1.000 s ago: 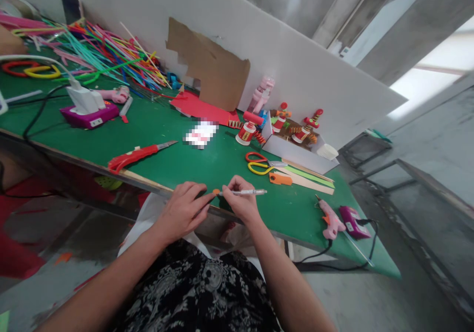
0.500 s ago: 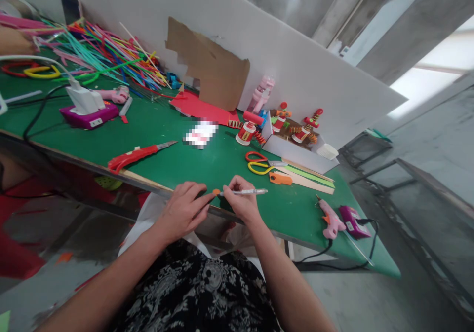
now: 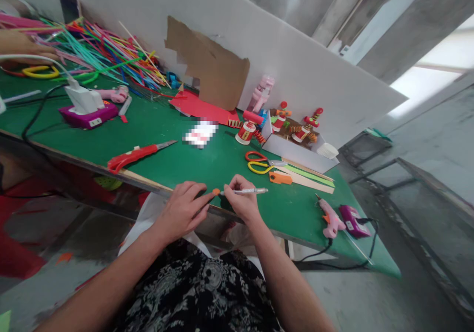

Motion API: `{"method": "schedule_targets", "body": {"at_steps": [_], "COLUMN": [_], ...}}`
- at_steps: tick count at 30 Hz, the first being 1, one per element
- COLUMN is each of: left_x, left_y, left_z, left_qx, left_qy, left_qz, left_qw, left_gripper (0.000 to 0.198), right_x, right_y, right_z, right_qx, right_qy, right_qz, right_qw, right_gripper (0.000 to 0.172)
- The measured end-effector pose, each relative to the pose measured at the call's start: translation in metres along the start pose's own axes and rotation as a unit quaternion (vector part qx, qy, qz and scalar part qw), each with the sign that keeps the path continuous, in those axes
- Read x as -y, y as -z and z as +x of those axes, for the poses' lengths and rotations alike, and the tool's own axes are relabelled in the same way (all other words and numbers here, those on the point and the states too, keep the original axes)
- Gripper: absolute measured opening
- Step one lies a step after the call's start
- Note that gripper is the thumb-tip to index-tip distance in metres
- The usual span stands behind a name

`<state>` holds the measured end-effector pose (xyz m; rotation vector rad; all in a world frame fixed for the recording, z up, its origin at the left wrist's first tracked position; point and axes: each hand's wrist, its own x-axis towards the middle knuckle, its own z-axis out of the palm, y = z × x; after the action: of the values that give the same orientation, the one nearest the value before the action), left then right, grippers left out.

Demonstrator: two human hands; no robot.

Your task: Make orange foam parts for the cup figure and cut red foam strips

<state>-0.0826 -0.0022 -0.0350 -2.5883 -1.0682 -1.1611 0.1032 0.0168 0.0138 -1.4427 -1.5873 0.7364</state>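
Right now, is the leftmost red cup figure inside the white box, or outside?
Outside: the red figure stands on the green table, left of the white box.

A black fabric garment with a pale-grey floral print (image 3: 207,292) covers the torso. The forearms (image 3: 129,261) are bare.

Your green table (image 3: 207,166) has: red knife (image 3: 142,153), scissors (image 3: 273,164) by paper strips (image 3: 313,183), white box (image 3: 296,151); pink glue gun (image 3: 331,217) beside purple socket block (image 3: 351,221) on your right.

1 head-worn camera looks forward and down over the table (image 3: 207,166).
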Motion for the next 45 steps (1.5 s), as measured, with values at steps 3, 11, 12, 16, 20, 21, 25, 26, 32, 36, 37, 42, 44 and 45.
{"method": "schedule_targets", "body": {"at_steps": [3,11,12,16,20,21,25,26,32,36,37,42,44,45], "left_x": [0.0000,-0.0008,-0.0009,-0.0011,-0.0011,-0.0011,-0.0009,-0.0008,-0.0002,0.0000,0.0000,-0.0004,-0.0005,-0.0007], "left_y": [0.0002,0.0005,0.0005,0.0009,0.0014,0.0014,0.0011,0.0010,0.0009,0.0015,0.0016,0.0008,0.0004,0.0002], "left_z": [0.0000,0.0004,0.0005,0.0007,0.0014,0.0016,0.0014,0.0012,0.0010,0.0015,0.0015,0.0008,0.0004,0.0003], "left_qx": [0.001,-0.004,-0.003,-0.005,-0.008,-0.008,-0.008,-0.006,0.000,-0.002,-0.002,0.001,0.002,0.003], "left_qy": [0.001,0.003,0.004,0.003,-0.004,-0.005,-0.002,-0.001,-0.001,-0.004,-0.004,0.004,0.006,0.008], "left_qz": [0.000,-0.002,-0.002,0.000,-0.001,0.001,0.005,0.005,-0.001,-0.003,-0.003,-0.007,-0.009,-0.010], "left_qw": [1.000,1.000,1.000,1.000,1.000,1.000,1.000,1.000,1.000,1.000,1.000,1.000,1.000,1.000], "left_gripper": [0.031,0.029,0.029,0.030,0.029,0.029,0.029,0.029,0.029,0.030,0.030,0.031,0.031,0.031], "right_x": [-0.0011,-0.0008,-0.0008,-0.0010,-0.0013,-0.0012,-0.0010,-0.0009,-0.0005,0.0002,0.0003,0.0000,-0.0004,-0.0005], "right_y": [-0.0004,-0.0004,-0.0004,-0.0005,-0.0012,-0.0014,-0.0015,-0.0015,-0.0017,-0.0021,-0.0020,-0.0007,-0.0004,-0.0004], "right_z": [0.0001,0.0002,0.0001,0.0003,0.0004,0.0003,-0.0003,-0.0003,0.0001,0.0001,0.0001,0.0011,0.0012,0.0012], "right_qx": [0.002,-0.003,-0.003,-0.007,-0.003,-0.002,-0.001,0.000,0.002,0.002,0.001,-0.012,-0.026,-0.029], "right_qy": [-0.003,-0.001,0.001,0.005,0.003,0.002,-0.003,-0.003,0.002,0.002,0.003,0.003,-0.002,-0.005], "right_qz": [0.000,-0.002,-0.003,-0.001,0.003,0.004,0.004,0.003,0.006,0.004,0.004,0.018,0.020,0.018], "right_qw": [1.000,1.000,1.000,1.000,1.000,1.000,1.000,1.000,1.000,1.000,1.000,1.000,0.999,0.999], "right_gripper": [0.024,0.024,0.024,0.025,0.026,0.026,0.026,0.026,0.026,0.026,0.026,0.027,0.027,0.027]}}
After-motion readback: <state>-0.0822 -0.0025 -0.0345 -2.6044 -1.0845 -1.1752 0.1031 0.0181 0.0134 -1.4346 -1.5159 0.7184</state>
